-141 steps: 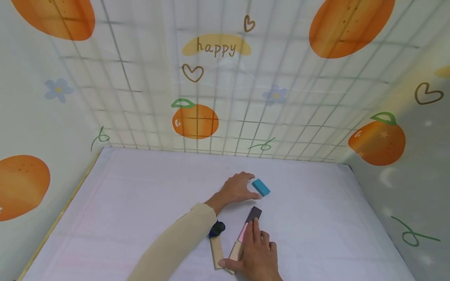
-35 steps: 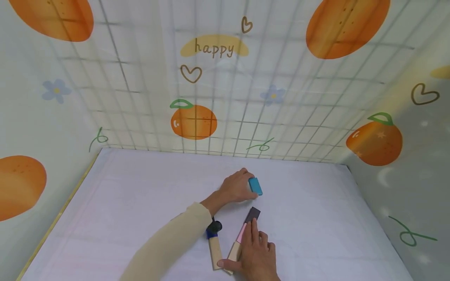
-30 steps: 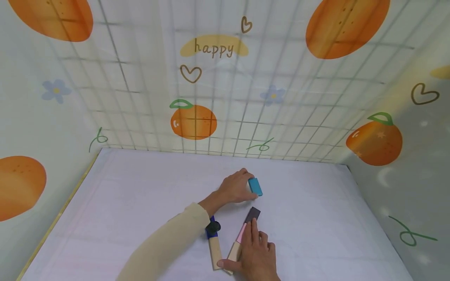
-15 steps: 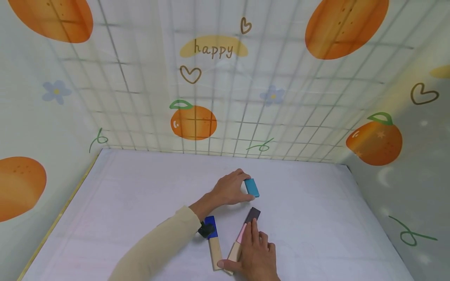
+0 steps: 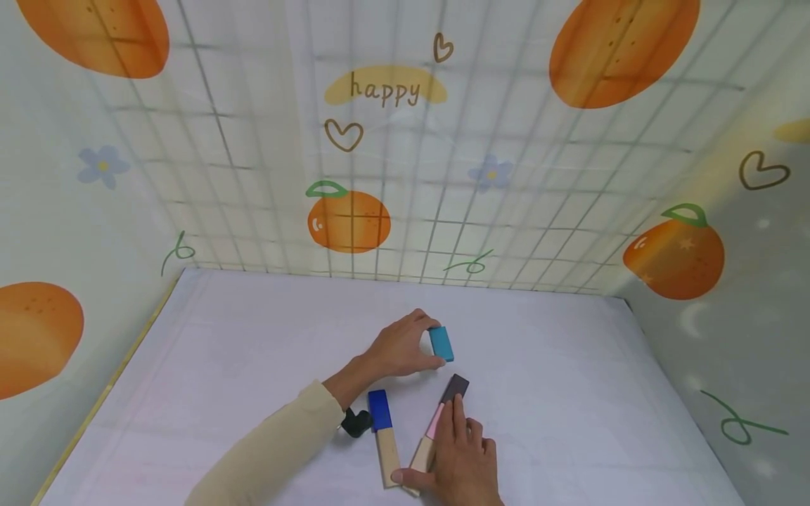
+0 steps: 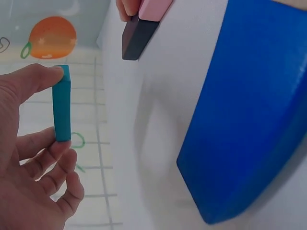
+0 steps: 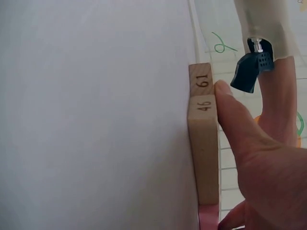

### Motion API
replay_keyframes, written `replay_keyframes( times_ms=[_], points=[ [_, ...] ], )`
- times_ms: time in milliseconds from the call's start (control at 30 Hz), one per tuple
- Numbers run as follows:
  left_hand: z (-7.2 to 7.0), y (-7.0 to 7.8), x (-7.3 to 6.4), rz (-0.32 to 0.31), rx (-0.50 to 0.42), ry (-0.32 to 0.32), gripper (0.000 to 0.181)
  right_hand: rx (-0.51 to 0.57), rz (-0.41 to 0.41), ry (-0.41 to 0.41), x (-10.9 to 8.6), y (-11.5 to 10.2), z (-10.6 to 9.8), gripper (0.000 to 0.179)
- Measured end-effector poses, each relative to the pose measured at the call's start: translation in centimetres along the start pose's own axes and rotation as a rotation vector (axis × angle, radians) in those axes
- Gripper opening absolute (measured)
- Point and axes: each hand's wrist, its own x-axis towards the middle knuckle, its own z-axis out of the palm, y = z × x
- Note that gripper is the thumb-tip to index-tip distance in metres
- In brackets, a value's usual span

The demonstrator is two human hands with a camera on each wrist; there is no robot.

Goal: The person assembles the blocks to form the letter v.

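My left hand (image 5: 395,348) pinches a turquoise block (image 5: 441,344) by its two ends, thumb against fingers. In the left wrist view the turquoise block (image 6: 62,105) is held above the table. My right hand (image 5: 465,457) rests over a slanting row of a plain wood block (image 5: 423,453), a pink block (image 5: 434,423) and a dark block (image 5: 455,388). Its thumb touches the near end of another plain wood block (image 5: 388,457), which lines up with a blue block (image 5: 380,409). Both rows meet at the near end in a V. Fingers partly cover the pink block.
A white-covered table (image 5: 569,393) bears the blocks. A patterned curtain (image 5: 266,232) with oranges hangs along the back and sides. A small black camera (image 5: 356,423) sits at my left wrist, close to the blue block.
My left hand first reached for the turquoise block on the table, then took hold of it and moved left and slightly nearer with it. The blue block came into view. The right hand stays put.
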Motion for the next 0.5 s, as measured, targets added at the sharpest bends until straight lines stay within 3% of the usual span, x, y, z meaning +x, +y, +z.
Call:
replay_keyframes(
  times_ms=[500],
  points=[
    [-1.2,-1.4,-1.8,-0.005,-0.089,0.029,0.064,-0.022,-0.005,0.01,0.0,0.0,0.3,0.156]
  ],
)
